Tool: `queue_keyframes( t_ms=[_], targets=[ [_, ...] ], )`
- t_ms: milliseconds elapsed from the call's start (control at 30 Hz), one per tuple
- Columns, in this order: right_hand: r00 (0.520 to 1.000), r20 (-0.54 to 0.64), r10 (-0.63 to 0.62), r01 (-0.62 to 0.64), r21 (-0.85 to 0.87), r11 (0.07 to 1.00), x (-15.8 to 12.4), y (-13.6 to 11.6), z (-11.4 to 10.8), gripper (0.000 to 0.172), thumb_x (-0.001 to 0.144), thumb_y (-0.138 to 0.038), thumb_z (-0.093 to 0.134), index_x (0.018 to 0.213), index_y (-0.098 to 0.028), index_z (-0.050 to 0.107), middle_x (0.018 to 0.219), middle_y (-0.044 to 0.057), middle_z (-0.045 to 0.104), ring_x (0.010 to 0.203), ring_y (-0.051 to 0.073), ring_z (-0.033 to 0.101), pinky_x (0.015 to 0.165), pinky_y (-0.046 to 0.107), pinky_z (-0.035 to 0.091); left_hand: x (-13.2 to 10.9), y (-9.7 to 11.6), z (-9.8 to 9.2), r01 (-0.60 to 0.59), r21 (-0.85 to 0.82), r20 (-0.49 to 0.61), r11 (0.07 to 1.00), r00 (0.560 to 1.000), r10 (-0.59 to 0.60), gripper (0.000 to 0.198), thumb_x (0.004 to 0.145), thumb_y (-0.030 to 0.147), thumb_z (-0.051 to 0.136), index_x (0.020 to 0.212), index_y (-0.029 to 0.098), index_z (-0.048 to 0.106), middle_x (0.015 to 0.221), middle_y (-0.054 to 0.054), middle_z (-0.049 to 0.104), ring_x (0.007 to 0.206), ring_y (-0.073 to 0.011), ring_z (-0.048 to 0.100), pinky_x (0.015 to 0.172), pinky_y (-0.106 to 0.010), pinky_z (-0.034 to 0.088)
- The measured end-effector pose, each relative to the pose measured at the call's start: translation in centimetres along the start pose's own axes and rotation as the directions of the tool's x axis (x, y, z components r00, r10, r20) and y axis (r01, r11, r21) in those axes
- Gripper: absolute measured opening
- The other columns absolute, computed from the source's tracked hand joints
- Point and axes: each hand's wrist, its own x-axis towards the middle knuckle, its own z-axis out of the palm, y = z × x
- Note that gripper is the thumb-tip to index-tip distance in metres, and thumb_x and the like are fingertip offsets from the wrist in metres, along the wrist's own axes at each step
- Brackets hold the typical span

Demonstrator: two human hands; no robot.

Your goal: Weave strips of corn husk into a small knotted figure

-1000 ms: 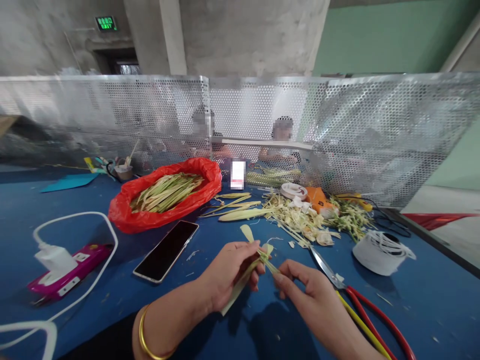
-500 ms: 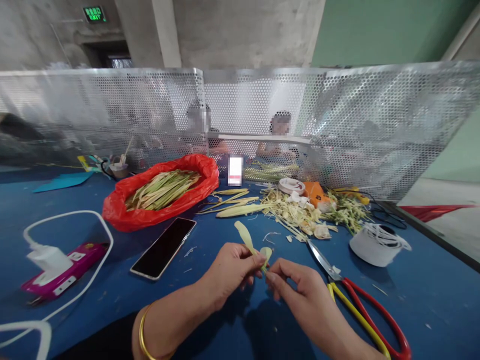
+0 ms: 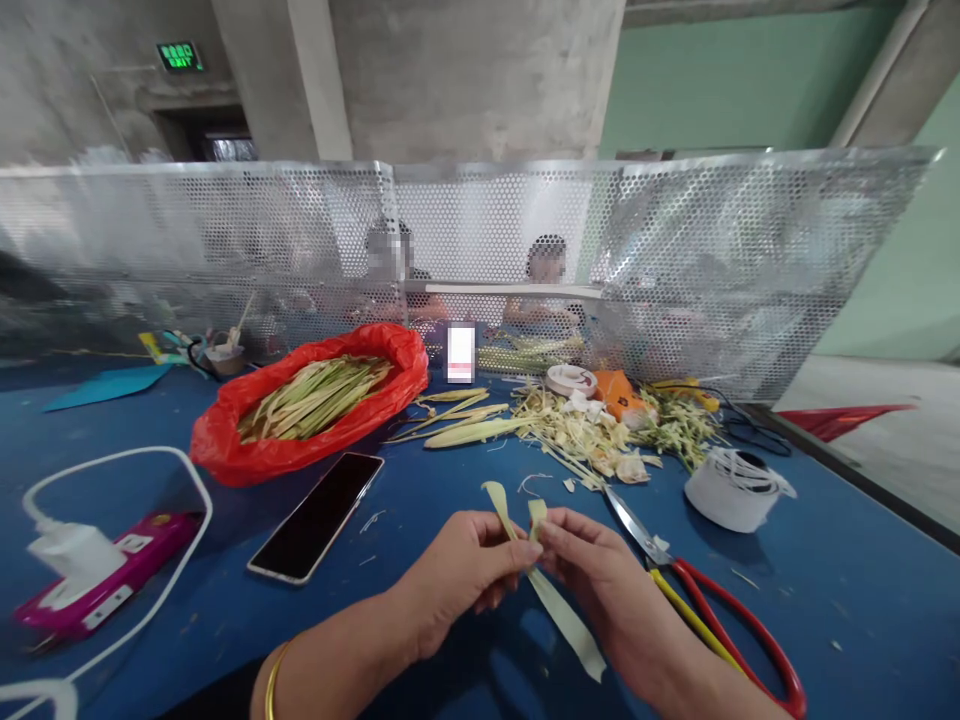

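My left hand point(image 3: 476, 570) pinches a pale green, flat leaf strip point(image 3: 568, 622) between thumb and fingers. One narrow end of it rises above the thumb, and the broad tail hangs down toward the table's front, beneath my right hand point(image 3: 592, 565). That hand's thumb and fingertips close on a short upright piece of the leaf strip, right beside the left thumb. Whether this is one folded strip or two, I cannot tell. Scissors point(image 3: 637, 525) with red and yellow handles lie to the right, blades slightly apart. More leaf strips point(image 3: 476, 432) rest beyond my hands.
A red plastic bag point(image 3: 217, 455) holds many long leaves. Nearby are a phone point(image 3: 319, 520), a purple power strip point(image 3: 112, 580) with a white cable, a heap of leaf scraps point(image 3: 577, 430), a tape roll point(image 3: 571, 381) and a white spool point(image 3: 731, 495). Two people sit behind the perforated screen point(image 3: 487, 220).
The leaf strip's broad tail now shows hanging down between my hands. My right hand has moved up beside the left thumb. The whole view has shifted slightly.
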Motion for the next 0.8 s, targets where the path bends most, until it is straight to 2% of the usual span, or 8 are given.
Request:
queue_keyframes(
  t_ms=[133, 300, 400, 500, 567, 700, 800],
  targets=[
    [0.999, -0.034, -0.013, 0.014, 0.04, 0.999, -0.1, 0.6, 0.1, 0.032, 0.064, -0.037, 0.081, 0.062, -0.017, 0.056, 0.061, -0.002, 0.056, 0.06, 0.011, 0.049, 0.062, 0.023, 0.04, -0.1, 0.1, 0.4, 0.037, 0.024, 0.013, 0.999, 0.999, -0.038, 0.023, 0.069, 0.036, 0.069, 0.072, 0.014, 0.062, 0.048, 0.006, 0.048, 0.039, -0.0052, 0.038, 0.041, -0.019, 0.027],
    [0.985, -0.108, -0.132, 0.125, -0.071, 0.99, 0.4, 0.8, -0.3, 0.032, 0.066, -0.039, 0.078, 0.06, -0.017, 0.056, 0.058, -0.004, 0.052, 0.058, 0.01, 0.044, 0.058, 0.023, 0.037, -0.3, 0.0, 0.6, 0.048, 0.034, 0.033, 0.998, 0.998, -0.049, 0.022, 0.067, 0.034, 0.07, 0.068, 0.015, 0.06, 0.046, 0.006, 0.048, 0.04, -0.0061, 0.039, 0.042, -0.019, 0.029],
    [0.979, -0.083, -0.188, 0.171, -0.184, 0.968, 0.6, 0.0, -0.6, 0.034, 0.072, -0.046, 0.074, 0.062, -0.017, 0.059, 0.062, -0.002, 0.056, 0.062, 0.012, 0.05, 0.064, 0.024, 0.041, -0.4, 0.1, 0.6, 0.054, -0.04, 0.005, 0.998, 0.999, -0.054, 0.03, 0.068, 0.042, 0.072, 0.072, 0.014, 0.062, 0.051, 0.004, 0.053, 0.043, -0.0067, 0.044, 0.043, -0.019, 0.03],
    [0.983, -0.092, -0.159, 0.135, -0.227, 0.964, 0.5, -1.1, -0.7, 0.042, 0.072, -0.059, 0.068, 0.076, -0.017, 0.066, 0.069, 0.002, 0.063, 0.069, 0.016, 0.058, 0.071, 0.027, 0.045, -0.6, 0.8, 0.5, 0.046, -0.145, -0.051, 0.988, 0.997, -0.054, 0.044, 0.071, 0.056, 0.067, 0.071, 0.013, 0.062, 0.059, -0.001, 0.059, 0.047, -0.0077, 0.049, 0.046, -0.02, 0.035],
    [0.988, -0.054, -0.145, 0.123, -0.285, 0.951, 0.3, -1.5, -0.5, 0.049, 0.073, -0.065, 0.064, 0.079, -0.017, 0.068, 0.072, 0.004, 0.066, 0.071, 0.018, 0.06, 0.071, 0.028, 0.046, -0.8, 1.3, 0.2, 0.027, -0.204, -0.063, 0.979, 0.997, -0.04, 0.048, 0.073, 0.06, 0.063, 0.072, 0.013, 0.063, 0.064, -0.002, 0.061, 0.049, -0.0085, 0.051, 0.048, -0.02, 0.037],
    [0.968, 0.124, -0.217, 0.249, -0.468, 0.848, -0.1, -1.1, 0.0, 0.045, 0.08, -0.06, 0.059, 0.07, -0.017, 0.064, 0.065, 0.003, 0.063, 0.067, 0.017, 0.058, 0.067, 0.027, 0.044, -1.1, 1.8, -0.4, 0.003, -0.225, -0.085, 0.974, 0.996, -0.023, 0.044, 0.071, 0.056, 0.068, 0.08, 0.013, 0.064, 0.066, -0.001, 0.061, 0.052, -0.0089, 0.052, 0.049, -0.021, 0.038],
    [0.953, 0.117, -0.28, 0.29, -0.616, 0.732, -0.4, -0.3, 0.1, 0.038, 0.082, -0.052, 0.06, 0.066, -0.017, 0.062, 0.059, 0.0, 0.06, 0.061, 0.015, 0.053, 0.059, 0.025, 0.04, -1.2, 1.7, -0.5, 0.004, -0.153, -0.108, 0.988, 0.994, -0.021, 0.042, 0.063, 0.048, 0.077, 0.081, 0.013, 0.063, 0.062, 0.002, 0.059, 0.049, -0.0082, 0.05, 0.047, -0.02, 0.037]
  ],
)
